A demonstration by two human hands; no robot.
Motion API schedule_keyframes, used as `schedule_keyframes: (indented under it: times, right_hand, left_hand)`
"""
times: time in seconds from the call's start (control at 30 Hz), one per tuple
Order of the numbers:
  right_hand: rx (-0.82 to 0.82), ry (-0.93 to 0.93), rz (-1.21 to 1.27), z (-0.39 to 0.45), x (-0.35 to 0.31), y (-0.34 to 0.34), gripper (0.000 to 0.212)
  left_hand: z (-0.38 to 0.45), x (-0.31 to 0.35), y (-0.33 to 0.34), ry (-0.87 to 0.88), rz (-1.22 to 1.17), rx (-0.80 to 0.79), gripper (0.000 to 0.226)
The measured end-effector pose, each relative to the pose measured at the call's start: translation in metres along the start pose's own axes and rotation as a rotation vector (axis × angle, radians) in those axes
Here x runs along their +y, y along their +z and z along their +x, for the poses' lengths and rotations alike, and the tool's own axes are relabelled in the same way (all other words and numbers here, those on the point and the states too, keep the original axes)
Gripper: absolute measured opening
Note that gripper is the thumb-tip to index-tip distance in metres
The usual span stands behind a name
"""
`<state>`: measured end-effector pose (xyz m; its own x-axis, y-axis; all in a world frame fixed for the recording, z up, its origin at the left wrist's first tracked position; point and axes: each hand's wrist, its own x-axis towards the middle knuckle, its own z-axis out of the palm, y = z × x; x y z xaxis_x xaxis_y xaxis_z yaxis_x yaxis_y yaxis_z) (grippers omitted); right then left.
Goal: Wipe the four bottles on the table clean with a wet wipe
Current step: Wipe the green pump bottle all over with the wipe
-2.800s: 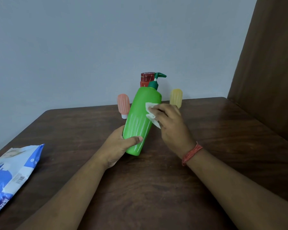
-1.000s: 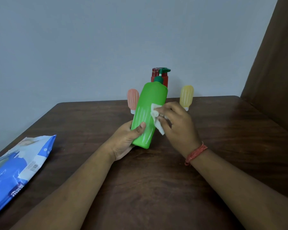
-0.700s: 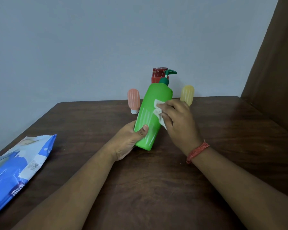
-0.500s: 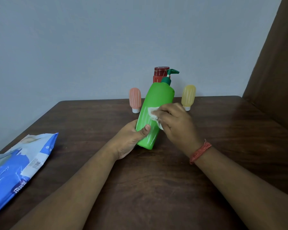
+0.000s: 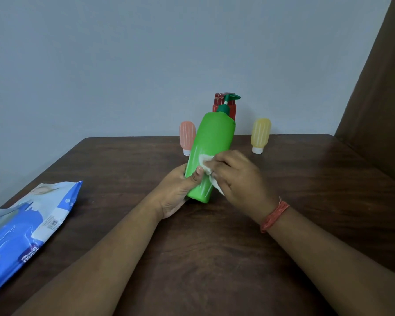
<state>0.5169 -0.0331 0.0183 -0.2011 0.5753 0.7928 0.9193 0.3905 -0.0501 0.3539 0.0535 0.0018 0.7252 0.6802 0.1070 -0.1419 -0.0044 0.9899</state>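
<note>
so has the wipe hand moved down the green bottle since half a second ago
Yes. The right hand has slid the wet wipe down the green bottle toward its base, nearer the left hand thumb.

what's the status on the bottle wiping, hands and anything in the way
Left hand grips green bottle, tilted. Right hand rubs wet wipe on its side. Nothing blocking.

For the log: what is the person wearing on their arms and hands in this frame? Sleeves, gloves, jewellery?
Both forearms are bare, with no sleeves in view and no gloves on the left hand or the right hand. The only thing worn is a red-orange thread band, wound in several strands round the right wrist. No rings or watch can be made out; the left wrist is bare.
</note>
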Motion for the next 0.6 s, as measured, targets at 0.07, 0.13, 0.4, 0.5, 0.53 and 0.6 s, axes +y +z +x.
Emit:
schedule_keyframes:
  times: [0.07,0.13,0.4,0.5,0.53,0.6]
  right_hand:
    - [0.013,0.028,-0.019,0.002,0.002,0.001,0.031]
    - [0.084,0.116,-0.021,0.005,0.004,0.002,0.030]
    - [0.064,0.166,0.085,0.005,-0.003,0.006,0.021]
    - [-0.039,0.080,0.137,0.001,-0.008,0.005,0.018]
    - [-0.088,0.022,0.149,-0.001,-0.010,0.004,0.017]
    - [-0.105,-0.016,0.132,-0.001,-0.010,0.004,0.018]
  left_hand:
    - [0.000,0.000,0.000,-0.008,-0.021,0.015,0.092]
    - [0.001,0.001,-0.001,-0.016,-0.029,0.027,0.092]
    - [0.000,0.006,0.001,-0.051,-0.111,0.050,0.061]
    - [-0.001,0.008,0.001,-0.051,-0.174,0.068,0.064]
    - [-0.001,0.009,0.000,-0.051,-0.193,0.071,0.065]
    - [-0.001,0.010,0.000,-0.056,-0.216,0.072,0.067]
